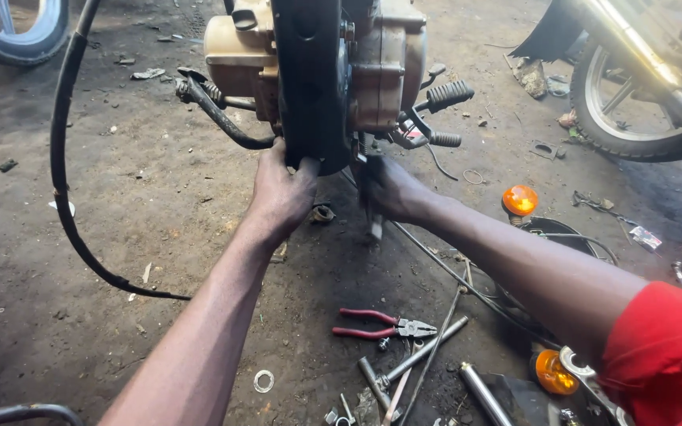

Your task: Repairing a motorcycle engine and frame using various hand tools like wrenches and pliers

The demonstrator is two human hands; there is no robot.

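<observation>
A motorcycle engine (380, 63) with a gold-coloured casing hangs in a black frame bar (309, 79) at the top middle. My left hand (282, 193) grips the lower end of that black bar from underneath. My right hand (388, 189) reaches under the engine on the right side, fingers curled around a dark metal part that is mostly hidden. Black footpegs (449, 95) stick out to the right of the engine, and a kick lever (215, 110) curves out to its left.
Red-handled pliers (380, 325), metal rods (424, 351) and small parts lie on the dirt floor below my arms. Orange indicator lamps (520, 199) lie at right. A black cable (61, 158) loops at left. Motorcycle wheels stand at top right (617, 102) and top left (17, 35).
</observation>
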